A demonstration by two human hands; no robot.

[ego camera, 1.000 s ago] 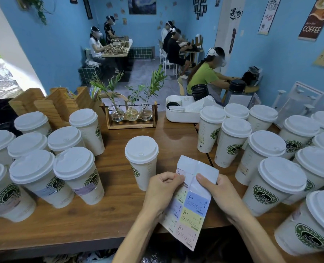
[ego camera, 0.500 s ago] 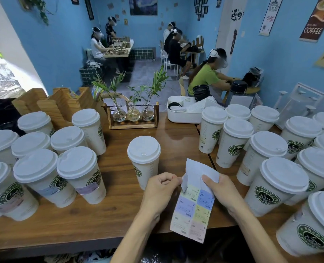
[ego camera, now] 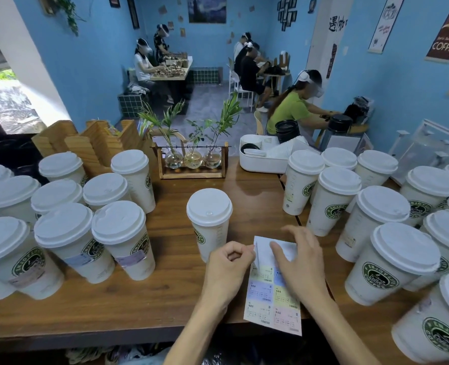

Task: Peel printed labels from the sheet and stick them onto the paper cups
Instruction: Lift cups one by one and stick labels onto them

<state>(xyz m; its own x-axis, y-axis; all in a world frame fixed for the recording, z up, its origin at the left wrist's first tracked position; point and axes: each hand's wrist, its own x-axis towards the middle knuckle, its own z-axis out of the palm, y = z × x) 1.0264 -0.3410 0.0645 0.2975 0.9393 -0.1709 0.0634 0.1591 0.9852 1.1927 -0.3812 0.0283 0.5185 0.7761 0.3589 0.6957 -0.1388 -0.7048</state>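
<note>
A label sheet (ego camera: 269,293) with pastel printed labels hangs over the table's front edge; its upper part is bare white backing. My left hand (ego camera: 230,270) pinches the sheet's upper left edge between thumb and fingers. My right hand (ego camera: 298,262) lies over the sheet's upper right, thumb on the white part, fingers spread and blurred. A single lidded white paper cup (ego camera: 209,222) with a green logo stands just behind my left hand. Several cups (ego camera: 123,238) on the left carry pastel labels. Several more cups (ego camera: 394,262) crowd the right.
A wooden rack with three glass plant vases (ego camera: 193,164) stands at the table's back, a white tray (ego camera: 263,159) to its right, wooden holders (ego camera: 91,146) to its left. The wooden table (ego camera: 144,306) runs across the front. People sit at tables beyond.
The sheet has swung more upright and shifted right. My right hand has let go of its right edge and lifted its fingers, thumb now on the white top. My left hand keeps its pinch.
</note>
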